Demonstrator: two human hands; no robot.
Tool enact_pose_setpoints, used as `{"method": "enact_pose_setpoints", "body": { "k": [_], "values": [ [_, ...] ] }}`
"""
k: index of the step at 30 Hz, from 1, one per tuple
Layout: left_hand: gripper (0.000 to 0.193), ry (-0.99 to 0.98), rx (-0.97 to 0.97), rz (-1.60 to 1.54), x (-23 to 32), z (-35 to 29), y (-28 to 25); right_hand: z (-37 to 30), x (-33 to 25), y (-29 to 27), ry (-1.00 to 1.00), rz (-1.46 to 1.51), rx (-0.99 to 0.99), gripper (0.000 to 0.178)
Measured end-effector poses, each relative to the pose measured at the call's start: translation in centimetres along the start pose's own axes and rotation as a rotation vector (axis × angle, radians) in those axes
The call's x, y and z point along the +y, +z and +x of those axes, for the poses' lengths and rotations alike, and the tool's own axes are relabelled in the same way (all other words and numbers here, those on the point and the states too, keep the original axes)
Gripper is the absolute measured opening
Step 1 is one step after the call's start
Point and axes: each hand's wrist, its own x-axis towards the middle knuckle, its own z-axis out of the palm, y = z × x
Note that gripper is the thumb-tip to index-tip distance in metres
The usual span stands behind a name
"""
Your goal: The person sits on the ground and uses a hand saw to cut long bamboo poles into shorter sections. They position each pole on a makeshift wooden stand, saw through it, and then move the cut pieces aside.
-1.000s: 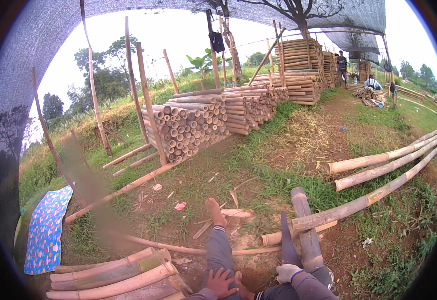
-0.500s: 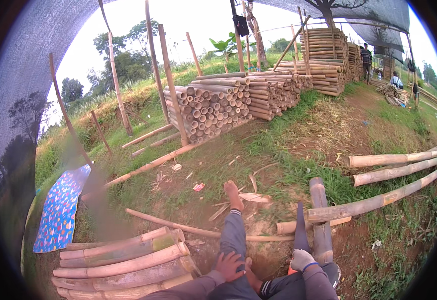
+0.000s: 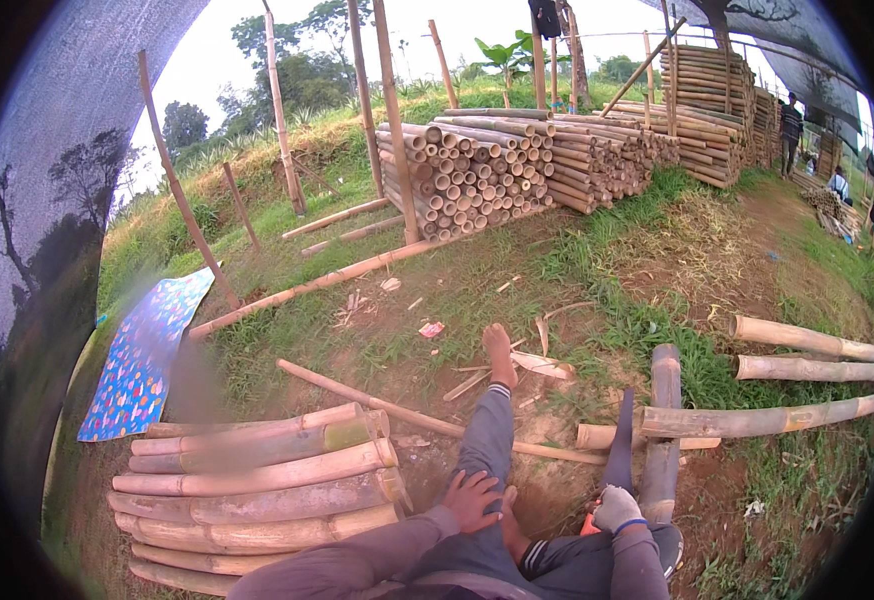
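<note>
My bare left hand [image 3: 472,501] rests on my trouser leg near the knee, its fingers spread and holding nothing. My right hand [image 3: 617,508], in a pale glove, is wrapped round the orange handle [image 3: 589,524] of a handsaw. Its dark blade [image 3: 621,445] points up and away from me. Just right of the blade lies a thick bamboo log [image 3: 664,480], with a long bamboo pole [image 3: 767,418] resting across it. A shorter bamboo piece [image 3: 597,437] shows behind the blade.
Cut bamboo lengths [image 3: 257,480] lie piled at my left. A thin pole [image 3: 387,405] crosses the ground by my outstretched leg. Tall bamboo stacks [image 3: 487,175] stand farther off. A patterned blue sheet [image 3: 147,360] lies at left. Two people, one standing [image 3: 790,135], are far right.
The view has shifted, so the scene sits farther right and more of the left bamboo pile shows. My left hand stays on my leg, and my right still grips the saw.
</note>
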Motion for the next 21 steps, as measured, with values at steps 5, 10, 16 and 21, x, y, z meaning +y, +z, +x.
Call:
{"method": "enact_pose_setpoints", "body": {
  "k": [5,10,16,21],
  "values": [
    [0.057,-0.010,0.012,-0.023,0.2,-0.5,-0.4,-0.5,-0.4,0.0,-0.042,0.071,0.048,0.036],
    [0.055,-0.018,-0.020,-0.042,0.5,-0.3,-1.2,-0.5,-0.1,-0.1,-0.062,0.061,0.048,0.033],
    [0.054,-0.020,-0.024,-0.059,0.1,-0.1,-0.7,-0.3,-0.3,-0.3,-0.023,0.099,0.035,0.035],
    [0.055,-0.011,-0.008,-0.071,0.2,-0.4,-0.7,-1.2,-1.3,-1.0,-0.039,0.118,0.064,0.029]
  ]
}}
